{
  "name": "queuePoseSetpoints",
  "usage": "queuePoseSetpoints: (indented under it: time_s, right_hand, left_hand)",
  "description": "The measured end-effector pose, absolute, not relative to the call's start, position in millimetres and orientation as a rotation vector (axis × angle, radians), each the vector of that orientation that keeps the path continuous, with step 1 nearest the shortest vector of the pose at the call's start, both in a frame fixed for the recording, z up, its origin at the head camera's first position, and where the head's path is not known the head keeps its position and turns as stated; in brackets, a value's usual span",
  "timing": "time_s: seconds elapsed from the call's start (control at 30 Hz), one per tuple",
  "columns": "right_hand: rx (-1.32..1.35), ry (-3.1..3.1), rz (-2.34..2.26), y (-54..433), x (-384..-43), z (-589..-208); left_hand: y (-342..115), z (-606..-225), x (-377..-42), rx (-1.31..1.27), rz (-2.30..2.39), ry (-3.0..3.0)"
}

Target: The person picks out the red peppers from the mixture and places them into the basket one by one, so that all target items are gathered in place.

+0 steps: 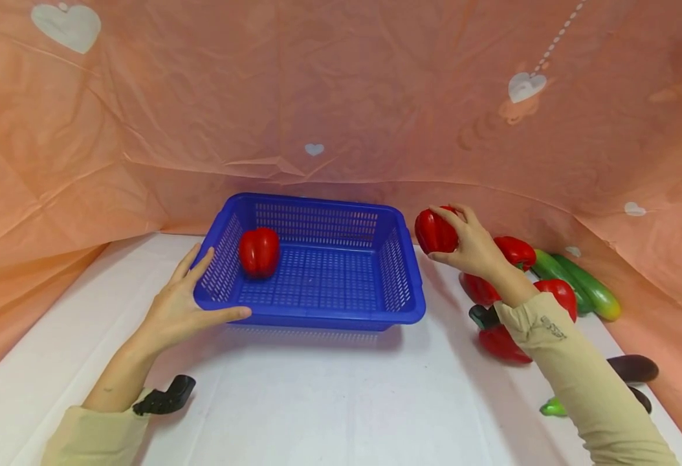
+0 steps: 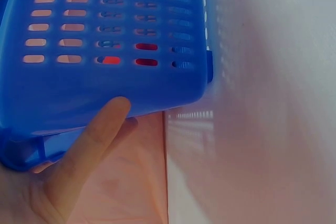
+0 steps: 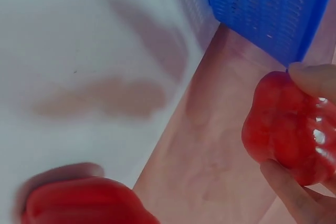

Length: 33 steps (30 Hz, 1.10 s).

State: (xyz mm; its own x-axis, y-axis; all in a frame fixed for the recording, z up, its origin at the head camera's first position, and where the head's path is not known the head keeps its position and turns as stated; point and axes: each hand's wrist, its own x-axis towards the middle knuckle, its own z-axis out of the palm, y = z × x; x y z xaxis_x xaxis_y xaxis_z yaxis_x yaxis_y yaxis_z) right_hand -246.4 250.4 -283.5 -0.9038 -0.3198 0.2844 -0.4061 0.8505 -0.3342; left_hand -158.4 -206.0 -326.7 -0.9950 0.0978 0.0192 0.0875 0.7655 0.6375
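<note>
My right hand (image 1: 476, 247) grips a red bell pepper (image 1: 434, 232) just beyond the right end of the blue basket (image 1: 318, 318). In the right wrist view, thumb and fingers lie around that pepper (image 3: 283, 127), held above the surface. My left hand (image 1: 175, 312) is at the basket's left front corner, its fingers straight and spread and its thumb along the front side. The left wrist view has the thumb (image 2: 97, 137) against the basket's slotted wall (image 2: 115, 85). Inside the basket, towards the left, sits another red bell pepper (image 1: 259, 252).
Several red bell peppers (image 1: 504, 343) lie to the right, partly hidden by my right arm. Beyond them are long green vegetables (image 1: 588, 285), with dark eggplants (image 1: 635, 369) nearer the front. A peach-coloured cloth (image 1: 341, 97) hangs behind the white table (image 1: 318, 395).
</note>
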Motion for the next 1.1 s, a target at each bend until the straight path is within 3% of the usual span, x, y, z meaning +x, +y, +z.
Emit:
queuePoseSetpoints:
  time_s: [1.1]
  right_hand:
    - [0.633, -2.78, 0.558, 206.8, -258.8, -250.8]
  left_hand:
    - [-206.9, -325.5, -156.6, 0.163, 1.067, 2.922]
